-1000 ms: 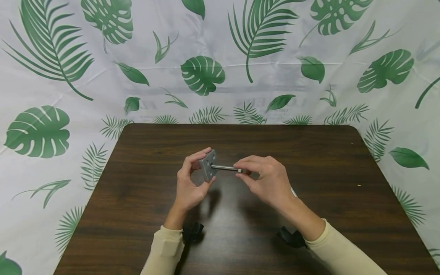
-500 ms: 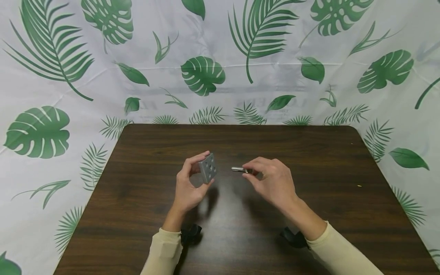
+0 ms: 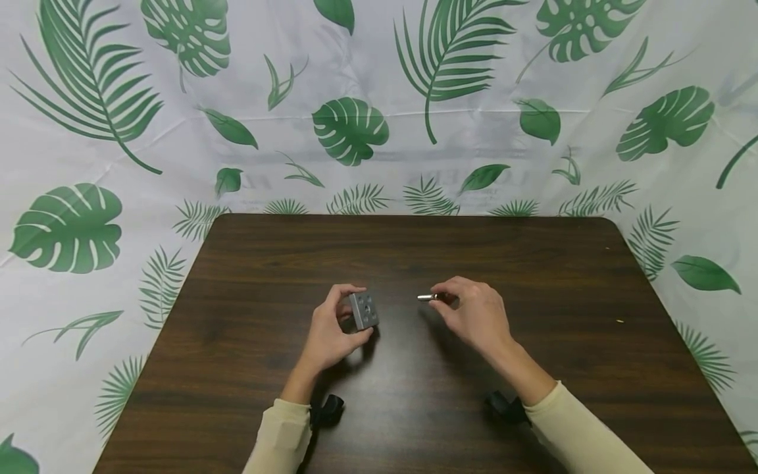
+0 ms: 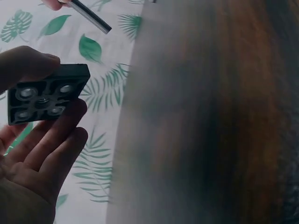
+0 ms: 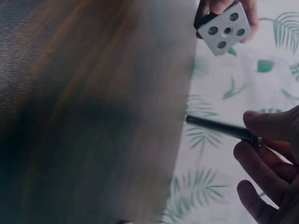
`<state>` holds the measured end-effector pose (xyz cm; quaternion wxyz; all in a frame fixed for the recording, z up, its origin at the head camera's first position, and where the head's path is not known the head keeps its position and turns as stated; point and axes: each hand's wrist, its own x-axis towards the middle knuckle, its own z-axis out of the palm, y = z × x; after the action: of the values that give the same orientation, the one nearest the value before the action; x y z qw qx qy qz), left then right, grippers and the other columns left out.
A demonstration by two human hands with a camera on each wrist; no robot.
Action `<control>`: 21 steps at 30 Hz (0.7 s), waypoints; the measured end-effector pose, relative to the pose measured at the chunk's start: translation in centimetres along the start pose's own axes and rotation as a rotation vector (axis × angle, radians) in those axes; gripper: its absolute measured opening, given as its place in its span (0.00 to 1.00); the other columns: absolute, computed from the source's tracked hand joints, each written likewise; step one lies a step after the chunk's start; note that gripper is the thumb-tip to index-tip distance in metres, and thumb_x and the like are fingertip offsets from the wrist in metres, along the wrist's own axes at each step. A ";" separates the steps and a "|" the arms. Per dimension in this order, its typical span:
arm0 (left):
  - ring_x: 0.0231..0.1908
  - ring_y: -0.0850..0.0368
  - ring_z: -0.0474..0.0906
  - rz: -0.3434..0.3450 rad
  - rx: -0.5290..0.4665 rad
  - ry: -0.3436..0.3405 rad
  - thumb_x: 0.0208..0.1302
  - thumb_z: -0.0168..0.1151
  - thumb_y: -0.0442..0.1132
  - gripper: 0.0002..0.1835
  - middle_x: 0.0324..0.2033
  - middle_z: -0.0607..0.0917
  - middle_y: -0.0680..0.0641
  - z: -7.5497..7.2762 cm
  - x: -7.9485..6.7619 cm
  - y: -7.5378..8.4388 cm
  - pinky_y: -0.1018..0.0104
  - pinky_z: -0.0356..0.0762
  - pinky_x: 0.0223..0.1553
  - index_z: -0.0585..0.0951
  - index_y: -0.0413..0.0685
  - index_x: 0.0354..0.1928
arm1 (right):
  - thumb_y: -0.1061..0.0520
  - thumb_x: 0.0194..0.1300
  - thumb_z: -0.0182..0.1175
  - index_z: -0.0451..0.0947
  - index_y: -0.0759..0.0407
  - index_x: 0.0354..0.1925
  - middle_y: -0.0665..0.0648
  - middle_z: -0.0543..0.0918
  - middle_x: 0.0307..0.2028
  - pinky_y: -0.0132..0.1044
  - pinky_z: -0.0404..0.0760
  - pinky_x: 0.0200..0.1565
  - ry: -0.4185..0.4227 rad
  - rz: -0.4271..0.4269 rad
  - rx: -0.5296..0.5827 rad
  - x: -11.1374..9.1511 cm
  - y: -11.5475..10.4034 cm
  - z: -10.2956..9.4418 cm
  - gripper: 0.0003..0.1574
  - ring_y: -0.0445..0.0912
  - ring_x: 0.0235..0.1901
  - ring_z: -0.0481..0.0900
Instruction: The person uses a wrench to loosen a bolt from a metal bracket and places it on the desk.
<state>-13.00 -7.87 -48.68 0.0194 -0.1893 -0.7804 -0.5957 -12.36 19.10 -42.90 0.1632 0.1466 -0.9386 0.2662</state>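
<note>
My left hand [image 3: 328,334] holds a grey square plate [image 3: 364,311] by its upper and lower edges, between thumb and fingers. Several holes around a central one mark the plate's face [image 5: 224,23], seen in the right wrist view. A threaded metal bolt [image 5: 217,127] is pinched near its head by the thumb and fingers of my right hand [image 3: 478,315]. In the head view the bolt [image 3: 425,297] points left toward the plate, with a gap between them. Both things are held above the table. In the left wrist view the plate's other side [image 4: 77,72] shows recessed holes.
The dark wood-grain table [image 3: 414,243] lies under both hands. A white sheet with green leaves [image 3: 379,79] hangs behind it. Black straps or mounts sit at the left wrist [image 3: 328,411] and right wrist [image 3: 506,407]. A tiny yellowish speck [image 3: 619,321] lies on the table's right.
One second ago the bolt's tip was at the plate's central hole. My right hand has drawn the bolt away to the right, and my left hand has lowered and turned the plate slightly.
</note>
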 end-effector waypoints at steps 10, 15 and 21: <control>0.45 0.51 0.84 -0.066 0.051 0.002 0.41 0.76 0.23 0.37 0.56 0.81 0.50 0.9 0.4 -1.6 0.55 0.81 0.44 0.72 0.50 0.56 | 0.57 0.47 0.78 0.88 0.55 0.34 0.48 0.87 0.29 0.45 0.77 0.34 0.113 0.020 0.042 -0.8 1.6 2.6 0.12 0.41 0.25 0.84; 0.47 0.48 0.84 -0.078 0.043 -0.016 0.40 0.78 0.24 0.37 0.56 0.82 0.48 1.1 0.4 -1.8 0.51 0.80 0.45 0.72 0.49 0.54 | 0.58 0.47 0.78 0.88 0.56 0.34 0.48 0.87 0.29 0.41 0.78 0.31 0.112 0.069 0.084 -1.5 2.1 3.6 0.13 0.40 0.26 0.84; 0.51 0.50 0.81 -0.107 0.144 -0.031 0.40 0.80 0.28 0.38 0.56 0.82 0.53 1.4 0.5 -1.9 0.51 0.78 0.49 0.71 0.53 0.54 | 0.57 0.47 0.78 0.88 0.55 0.34 0.49 0.87 0.28 0.40 0.78 0.30 0.093 0.140 0.109 -2.3 2.3 4.3 0.13 0.40 0.25 0.83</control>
<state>-13.77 -6.87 -50.74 -0.0108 -0.1548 -0.8304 -0.5351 -12.07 19.01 -48.31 0.1793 0.0767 -0.9221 0.3342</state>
